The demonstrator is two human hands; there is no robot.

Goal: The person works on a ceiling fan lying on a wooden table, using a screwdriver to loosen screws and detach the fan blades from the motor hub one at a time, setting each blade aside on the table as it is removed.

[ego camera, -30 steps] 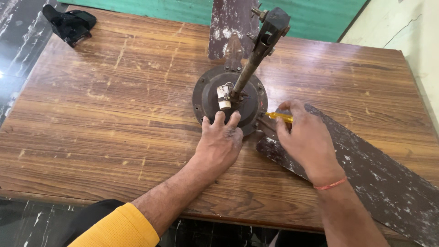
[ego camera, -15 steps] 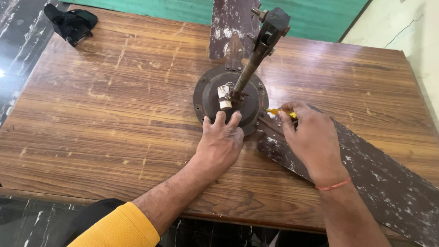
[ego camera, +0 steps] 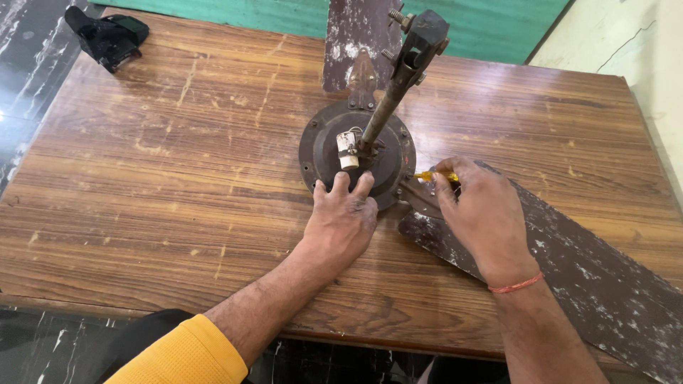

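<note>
barely anything has shifted: right hand [ego camera: 484, 217] still grips the yellow screwdriver [ego camera: 435, 176] at the fan motor [ego camera: 356, 153], frame centre; left hand [ego camera: 343, 217] lies open, steadying it. sideways pressure could slip the tip.

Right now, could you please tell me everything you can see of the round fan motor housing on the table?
The fan motor housing is a dark, rusty-looking metal disc lying flat on the worn wooden table. A metal rod rises tilted from its centre, with a small white cylinder beside its base. Two stained blades adjoin it: the far blade and the near blade. The left hand presses its near edge; the right hand holds a yellow-handled screwdriver at its right rim.
</note>
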